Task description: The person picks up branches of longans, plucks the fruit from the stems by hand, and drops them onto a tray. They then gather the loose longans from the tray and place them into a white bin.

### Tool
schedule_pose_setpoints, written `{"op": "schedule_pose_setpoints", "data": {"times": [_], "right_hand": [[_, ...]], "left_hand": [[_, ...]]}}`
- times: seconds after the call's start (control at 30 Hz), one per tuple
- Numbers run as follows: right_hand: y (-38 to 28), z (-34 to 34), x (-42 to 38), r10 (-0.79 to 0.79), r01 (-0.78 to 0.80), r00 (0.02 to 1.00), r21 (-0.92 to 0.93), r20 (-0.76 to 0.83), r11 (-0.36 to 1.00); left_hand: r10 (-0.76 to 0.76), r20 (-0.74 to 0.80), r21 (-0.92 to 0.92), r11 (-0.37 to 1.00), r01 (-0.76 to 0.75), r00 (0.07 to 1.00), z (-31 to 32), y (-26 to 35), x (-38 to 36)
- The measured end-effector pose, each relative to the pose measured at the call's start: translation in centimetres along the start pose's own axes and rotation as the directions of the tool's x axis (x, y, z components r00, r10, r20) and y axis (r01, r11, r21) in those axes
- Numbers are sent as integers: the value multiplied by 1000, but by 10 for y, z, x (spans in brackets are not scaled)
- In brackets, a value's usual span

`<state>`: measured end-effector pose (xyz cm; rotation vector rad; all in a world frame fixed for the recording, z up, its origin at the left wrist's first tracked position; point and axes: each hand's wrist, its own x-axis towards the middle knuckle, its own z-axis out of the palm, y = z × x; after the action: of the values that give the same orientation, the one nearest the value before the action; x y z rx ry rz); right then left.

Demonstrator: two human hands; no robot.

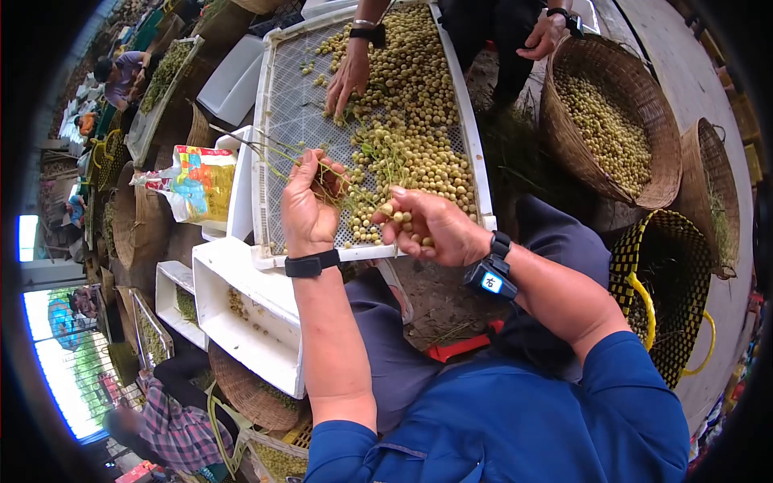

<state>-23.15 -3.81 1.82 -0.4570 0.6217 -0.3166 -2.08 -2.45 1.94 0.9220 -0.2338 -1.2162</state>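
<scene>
My left hand (310, 201), palm up over the near side of a white mesh tray (290, 88), has its fingers curled round a bunch of thin green stems (278, 153). To its right, my right hand (439, 229) is closed on several small round yellow-tan fruits (396, 214), which show between thumb and fingers. Loose fruits (427, 153) of the same kind cover the tray's right half, with green stems lying among them. Another person's hand (349, 80) reaches down to the mesh at the far side, and that person's other hand (545, 36) hangs near a basket.
A wicker basket (672, 145) of fruits stands at the right, beside another basket (729, 201) and a black-yellow woven basket (692, 298). White foam boxes (278, 298) and a colourful bag (211, 183) are at the left. Other people sit farther left.
</scene>
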Motion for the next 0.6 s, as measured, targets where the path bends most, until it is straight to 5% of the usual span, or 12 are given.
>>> {"op": "schedule_pose_setpoints", "data": {"times": [0.2, 0.33, 0.43, 0.6], "right_hand": [[6, -7, 6, 48, -103, 963, 195, 266, 975], [5, -8, 4, 21, -84, 956, 206, 292, 975], [6, -10, 7, -15, -25, 972, 168, 236, 985], [10, -14, 15, -137, 152, 987, 221, -82, 963]], "left_hand": [[24, 61, 66, 997, -28, 998, 4, -1, -3], [74, 126, 57, 995, -82, 989, 10, 1, -7], [134, 154, 74, 986, -147, 979, 14, 3, -12], [235, 119, 152, 956, -252, 965, 15, -1, -13]]}}
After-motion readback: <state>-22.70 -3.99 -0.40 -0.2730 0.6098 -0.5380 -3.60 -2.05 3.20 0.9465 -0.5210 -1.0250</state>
